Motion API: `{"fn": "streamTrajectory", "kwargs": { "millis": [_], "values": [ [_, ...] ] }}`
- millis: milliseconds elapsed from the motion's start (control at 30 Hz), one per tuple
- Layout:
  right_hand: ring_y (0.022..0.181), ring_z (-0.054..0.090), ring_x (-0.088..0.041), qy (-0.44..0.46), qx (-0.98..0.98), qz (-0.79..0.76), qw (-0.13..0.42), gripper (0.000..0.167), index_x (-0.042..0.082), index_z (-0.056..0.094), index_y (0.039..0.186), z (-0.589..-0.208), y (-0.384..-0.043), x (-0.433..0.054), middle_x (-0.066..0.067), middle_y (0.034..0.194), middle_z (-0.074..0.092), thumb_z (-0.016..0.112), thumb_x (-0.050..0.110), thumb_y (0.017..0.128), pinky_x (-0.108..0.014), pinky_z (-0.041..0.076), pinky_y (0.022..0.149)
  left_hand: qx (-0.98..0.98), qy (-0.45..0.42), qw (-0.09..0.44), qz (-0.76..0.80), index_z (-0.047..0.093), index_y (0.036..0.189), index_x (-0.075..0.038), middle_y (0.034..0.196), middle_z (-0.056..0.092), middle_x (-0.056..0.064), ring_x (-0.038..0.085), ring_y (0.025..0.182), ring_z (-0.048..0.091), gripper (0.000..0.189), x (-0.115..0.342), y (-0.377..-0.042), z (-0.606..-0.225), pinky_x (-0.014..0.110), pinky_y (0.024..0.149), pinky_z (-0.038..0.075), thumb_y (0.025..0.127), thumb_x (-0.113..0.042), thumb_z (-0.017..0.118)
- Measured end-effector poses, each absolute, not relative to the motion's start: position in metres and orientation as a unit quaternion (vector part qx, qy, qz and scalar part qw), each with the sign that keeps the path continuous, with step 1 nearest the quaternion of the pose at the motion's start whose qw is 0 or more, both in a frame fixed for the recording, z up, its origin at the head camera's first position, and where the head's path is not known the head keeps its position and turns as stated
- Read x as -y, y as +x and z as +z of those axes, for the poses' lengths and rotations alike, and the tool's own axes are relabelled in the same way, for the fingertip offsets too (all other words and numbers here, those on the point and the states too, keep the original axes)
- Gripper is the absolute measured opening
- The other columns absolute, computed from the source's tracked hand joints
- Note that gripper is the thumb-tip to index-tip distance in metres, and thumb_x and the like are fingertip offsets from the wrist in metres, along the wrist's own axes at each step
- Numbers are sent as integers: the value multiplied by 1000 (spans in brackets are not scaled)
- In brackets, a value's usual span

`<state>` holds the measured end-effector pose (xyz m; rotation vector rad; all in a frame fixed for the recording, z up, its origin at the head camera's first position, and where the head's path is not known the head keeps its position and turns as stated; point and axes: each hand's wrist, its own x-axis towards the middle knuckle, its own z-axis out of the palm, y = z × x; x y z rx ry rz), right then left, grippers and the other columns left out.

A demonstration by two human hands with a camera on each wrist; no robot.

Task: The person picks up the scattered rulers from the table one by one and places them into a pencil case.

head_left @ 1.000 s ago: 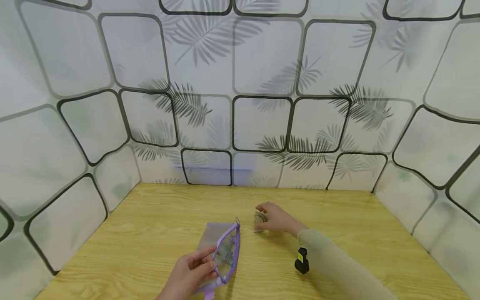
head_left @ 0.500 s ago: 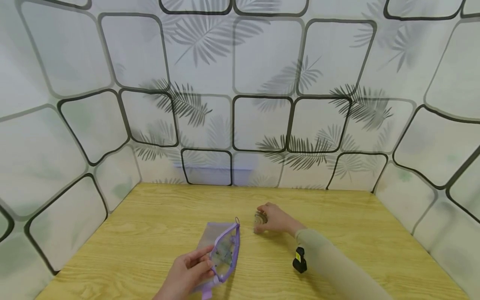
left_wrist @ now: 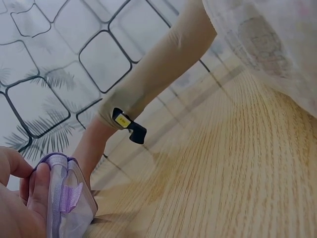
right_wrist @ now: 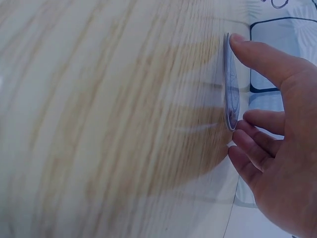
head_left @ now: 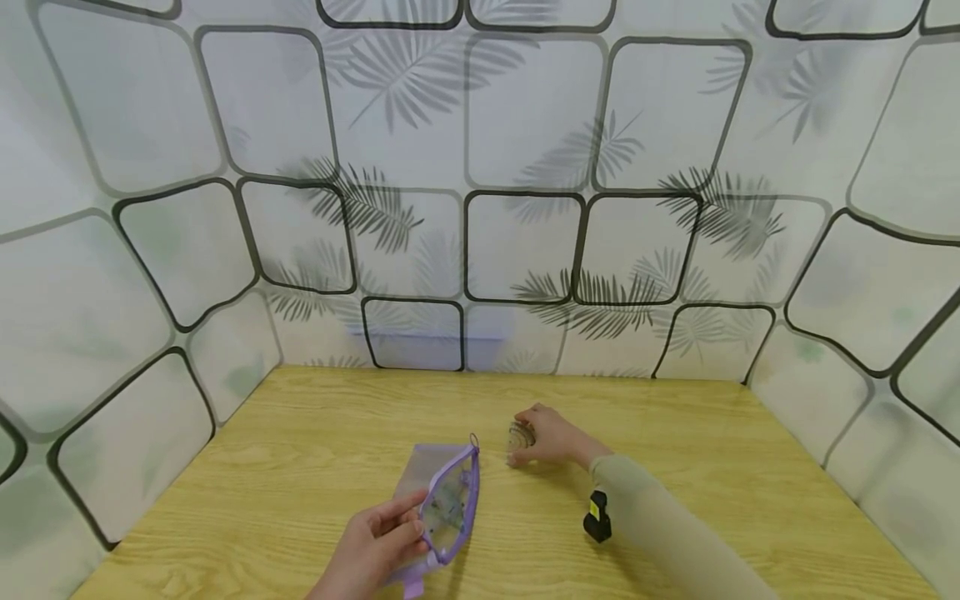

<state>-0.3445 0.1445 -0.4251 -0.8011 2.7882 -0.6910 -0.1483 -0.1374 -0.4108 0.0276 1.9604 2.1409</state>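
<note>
In the head view my left hand (head_left: pixel 378 537) pinches the near side of a translucent zip pouch (head_left: pixel 452 508) with a purple zipper edge. Its mouth gapes toward the right, and small dark specks show on the clear inside. The left wrist view shows the pouch's end with a purple tab (left_wrist: pixel 73 197), and my fingers gripping beside it. Farther right, my right hand (head_left: pixel 551 435) spans a small, flat, round patterned disc (head_left: pixel 519 436) on the table. From the right wrist, the disc (right_wrist: pixel 231 91) appears edge-on, thumb at one edge and fingertips at the other; its exact kind is unclear.
A wood-grain table (head_left: pixel 300 450) spreads under both hands. Patterned fabric walls (head_left: pixel 525 242) rise at the back and on both sides. A black device with a yellow label (head_left: pixel 597 517) is strapped to the right sleeve.
The left hand has drawn the pouch's near edge slightly left, widening its mouth. My right forearm has shifted a little left, while its fingers stay around the disc.
</note>
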Motion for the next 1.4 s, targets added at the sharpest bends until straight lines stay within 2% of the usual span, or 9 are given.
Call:
{"fn": "streamTrajectory", "kwargs": {
  "millis": [400, 633, 700, 967, 1400],
  "values": [
    [124, 51, -32, -267, -932, -234, 74, 81, 2, 49, 144, -430, -346, -148, -17, 137, 49, 79, 44, 81, -51, 46, 104, -671, 14, 120, 731, 36, 145, 15, 91, 53, -3, 6, 83, 60, 57, 140, -146, -413, 17, 77, 58, 96, -5, 57],
    [102, 52, -23, -270, -934, -228, 53, 79, -3, 53, 138, -430, -343, -147, -15, 119, 55, 84, 37, 77, -45, 49, 94, -671, 13, 117, 732, 36, 145, 15, 91, 54, -3, 6, 83, 61, 57, 139, -145, -414, 17, 77, 58, 96, -6, 58],
    [100, 51, -22, -267, -935, -228, 53, 78, -3, 54, 137, -430, -342, -147, -15, 117, 55, 85, 35, 77, -43, 49, 93, -669, 10, 119, 733, 36, 145, 15, 91, 54, -3, 6, 83, 61, 57, 139, -145, -413, 17, 77, 58, 96, -6, 58],
    [104, 52, -20, -245, -935, -243, 81, 70, 2, 55, 134, -427, -342, -146, -11, 120, 53, 85, 32, 78, -43, 49, 95, -673, 14, 117, 730, 35, 145, 15, 91, 54, -3, 5, 83, 60, 57, 140, -145, -414, 17, 78, 58, 96, -5, 58],
    [118, 48, -29, -234, -934, -237, 131, 64, 6, 52, 129, -417, -340, -145, -12, 122, 51, 85, 22, 77, -51, 43, 104, -672, 12, 115, 731, 36, 144, 15, 90, 55, -3, 5, 82, 62, 57, 140, -145, -416, 18, 77, 58, 96, -4, 58]
  ]
}}
